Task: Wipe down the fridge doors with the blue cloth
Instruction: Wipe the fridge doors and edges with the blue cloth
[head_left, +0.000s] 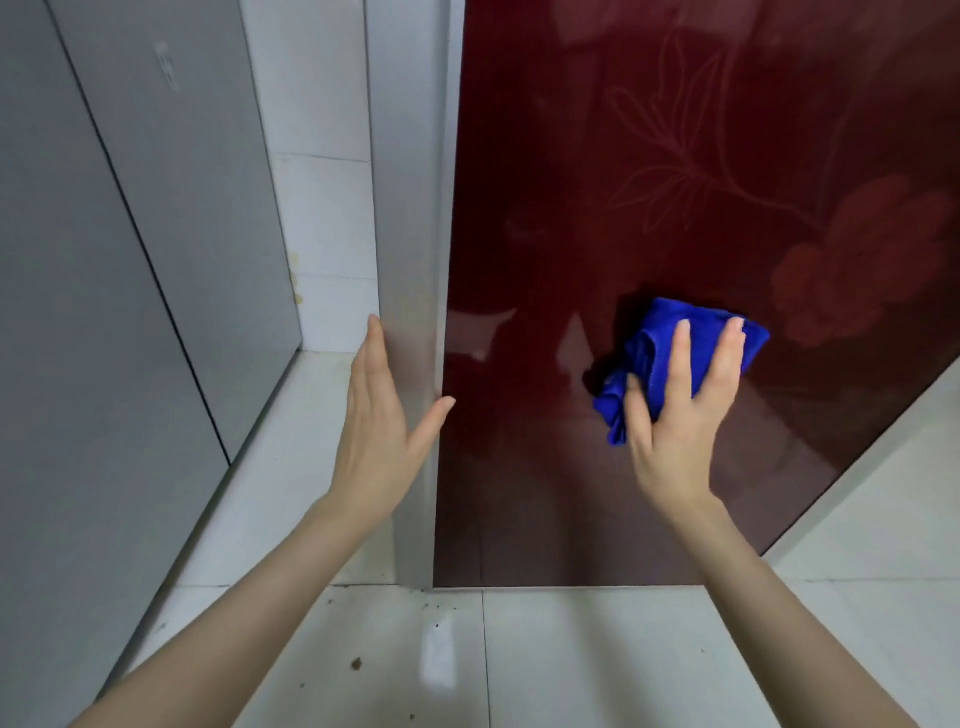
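Blue cloth is pressed, bunched, against the glossy dark red fridge door, in the door's lower half, nearer its right edge than its left and well above its bottom edge. It is kept flat to the door by the right hand, whose fingers are laid straight and spread over it, the thumb set on its lower left folds; nothing is clenched. The left hand is held released, fingers straight and together, against the grey side panel at the door's left edge, the thumb reaching the corner where panel and door meet. Dark crumbs are scattered on the white tiled floor below the door's bottom left corner. Grey cabinet doors are seen further left.
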